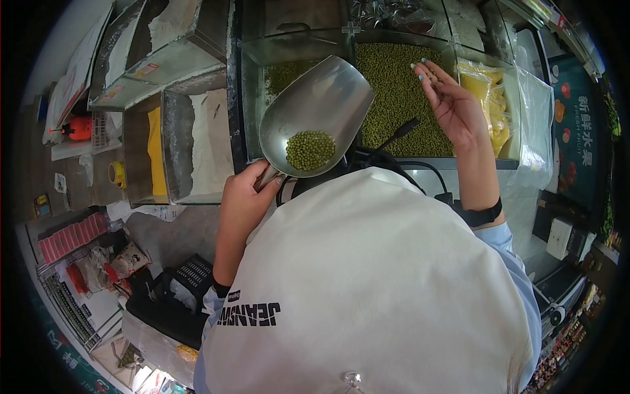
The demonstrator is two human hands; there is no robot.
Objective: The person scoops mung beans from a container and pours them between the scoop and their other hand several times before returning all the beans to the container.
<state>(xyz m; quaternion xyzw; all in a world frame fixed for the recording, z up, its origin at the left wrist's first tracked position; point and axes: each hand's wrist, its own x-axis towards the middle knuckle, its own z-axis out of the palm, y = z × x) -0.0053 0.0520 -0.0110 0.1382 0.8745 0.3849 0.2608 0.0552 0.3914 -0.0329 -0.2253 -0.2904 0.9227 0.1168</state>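
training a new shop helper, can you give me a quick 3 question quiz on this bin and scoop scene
1. True or false: the metal scoop is heaped full of green beans.
2. Which hand grips the scoop's handle? A) left hand B) right hand
3. What fills the bin under the raised right hand?

Key:
1. False, only a small pile lies in it.
2. A
3. Green beans

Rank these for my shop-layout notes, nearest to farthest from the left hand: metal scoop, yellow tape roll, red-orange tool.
1. metal scoop: handle gripped in the left hand.
2. yellow tape roll: on the counter, further left.
3. red-orange tool: farthest, upper left.
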